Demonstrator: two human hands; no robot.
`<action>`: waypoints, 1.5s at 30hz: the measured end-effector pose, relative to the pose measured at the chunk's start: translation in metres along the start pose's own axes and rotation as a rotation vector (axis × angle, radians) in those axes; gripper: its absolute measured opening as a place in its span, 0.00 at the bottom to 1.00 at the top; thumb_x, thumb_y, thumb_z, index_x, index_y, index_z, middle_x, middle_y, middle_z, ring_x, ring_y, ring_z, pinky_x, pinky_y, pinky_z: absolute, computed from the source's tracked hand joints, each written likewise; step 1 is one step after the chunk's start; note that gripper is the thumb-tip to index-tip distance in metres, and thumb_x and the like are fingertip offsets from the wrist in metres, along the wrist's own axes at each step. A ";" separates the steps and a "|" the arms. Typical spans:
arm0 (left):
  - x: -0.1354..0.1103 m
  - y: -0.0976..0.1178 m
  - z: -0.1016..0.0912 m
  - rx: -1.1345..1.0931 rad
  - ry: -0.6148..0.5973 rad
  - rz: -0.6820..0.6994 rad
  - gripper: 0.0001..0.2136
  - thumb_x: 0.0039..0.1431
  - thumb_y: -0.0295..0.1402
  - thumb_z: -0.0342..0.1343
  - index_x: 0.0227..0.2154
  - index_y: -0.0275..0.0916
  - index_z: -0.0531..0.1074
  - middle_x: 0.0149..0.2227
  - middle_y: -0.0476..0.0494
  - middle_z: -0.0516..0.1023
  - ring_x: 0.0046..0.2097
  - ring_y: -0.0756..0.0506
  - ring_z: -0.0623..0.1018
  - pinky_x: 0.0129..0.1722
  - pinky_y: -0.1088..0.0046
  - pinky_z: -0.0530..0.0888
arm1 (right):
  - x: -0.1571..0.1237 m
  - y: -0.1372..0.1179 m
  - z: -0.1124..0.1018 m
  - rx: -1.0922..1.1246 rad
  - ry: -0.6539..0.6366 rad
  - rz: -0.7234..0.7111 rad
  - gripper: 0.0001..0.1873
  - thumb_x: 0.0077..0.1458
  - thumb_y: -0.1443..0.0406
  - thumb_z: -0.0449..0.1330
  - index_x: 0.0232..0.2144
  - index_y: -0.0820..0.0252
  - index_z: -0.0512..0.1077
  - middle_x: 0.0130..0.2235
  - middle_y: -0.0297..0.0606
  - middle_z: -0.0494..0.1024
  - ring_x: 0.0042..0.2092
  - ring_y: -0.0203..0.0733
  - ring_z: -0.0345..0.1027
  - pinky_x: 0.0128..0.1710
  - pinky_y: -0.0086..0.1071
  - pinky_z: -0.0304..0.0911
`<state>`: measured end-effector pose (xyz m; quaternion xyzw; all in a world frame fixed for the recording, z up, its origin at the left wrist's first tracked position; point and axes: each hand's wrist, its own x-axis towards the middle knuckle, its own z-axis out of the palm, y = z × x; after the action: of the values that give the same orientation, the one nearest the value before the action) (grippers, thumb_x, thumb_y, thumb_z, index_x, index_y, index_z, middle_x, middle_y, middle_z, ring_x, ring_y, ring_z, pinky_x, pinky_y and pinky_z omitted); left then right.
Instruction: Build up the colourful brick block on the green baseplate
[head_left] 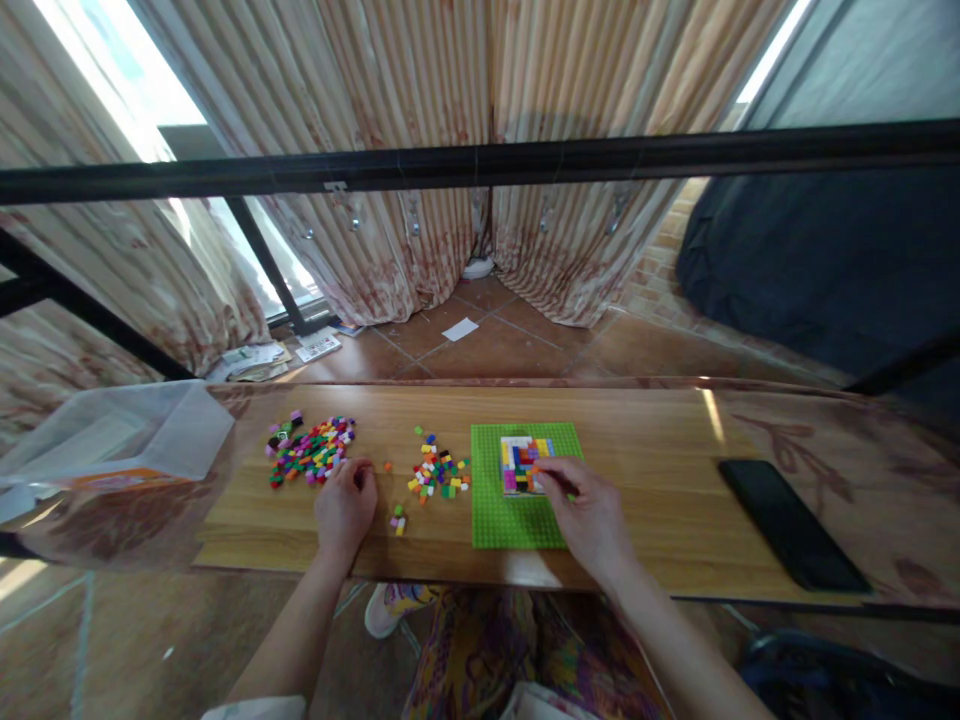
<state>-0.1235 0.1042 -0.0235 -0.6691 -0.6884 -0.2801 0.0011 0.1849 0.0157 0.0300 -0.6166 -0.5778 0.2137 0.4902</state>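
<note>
A green baseplate (517, 520) lies on the wooden table, with a block of coloured bricks (521, 460) built on its far half. My right hand (589, 515) rests on the plate, fingers pinched at the right edge of that block, apparently on a small orange brick. My left hand (343, 505) lies curled on the table at the near edge of a large pile of loose bricks (309, 450); what its fingers hold is hidden. A smaller scatter of bricks (439, 472) lies between my hands.
A clear plastic box (120, 440) stands at the table's left end. A black phone (791, 520) lies at the right. A black bar crosses the view above. Curtains and a tiled floor with papers are behind the table.
</note>
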 end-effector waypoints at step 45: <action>0.000 0.002 -0.001 0.022 -0.009 0.009 0.13 0.60 0.35 0.46 0.35 0.38 0.75 0.36 0.40 0.80 0.37 0.43 0.78 0.34 0.71 0.69 | 0.042 0.027 0.009 -0.403 -0.158 -0.317 0.13 0.57 0.72 0.54 0.35 0.56 0.78 0.36 0.40 0.77 0.41 0.43 0.66 0.45 0.37 0.63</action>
<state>-0.1219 0.1040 -0.0213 -0.6734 -0.6884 -0.2694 0.0064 0.2011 0.0619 0.0157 -0.5850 -0.7346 0.0624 0.3380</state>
